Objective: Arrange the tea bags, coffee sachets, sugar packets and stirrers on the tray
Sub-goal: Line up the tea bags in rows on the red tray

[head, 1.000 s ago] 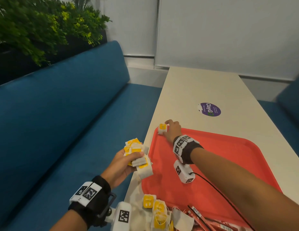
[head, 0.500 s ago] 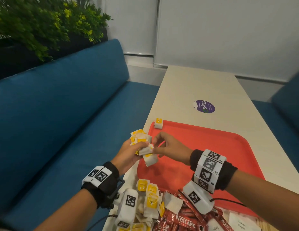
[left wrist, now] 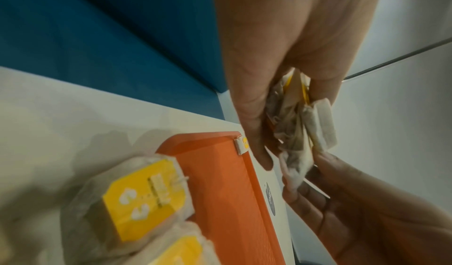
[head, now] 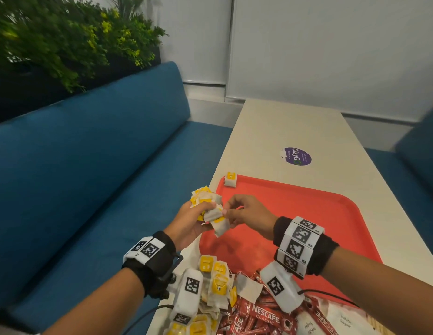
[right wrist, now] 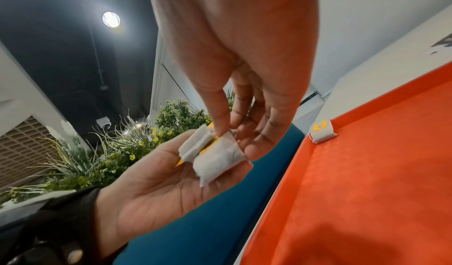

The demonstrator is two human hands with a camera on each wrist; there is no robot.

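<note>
Tea bags (head: 205, 204) sit bunched in the left hand (head: 189, 223), its fingers curled round them, just off the left edge of the red tray (head: 307, 221). Thumb and forefinger of the right hand (head: 249, 216) pinch one bag at the bunch's lower edge. A single tea bag (head: 230, 179) lies on the tray's far left corner. Loose tea bags (head: 215, 274), coffee sachets (head: 263, 315) and sugar packets (head: 341, 320) are heaped at the tray's near end.
</note>
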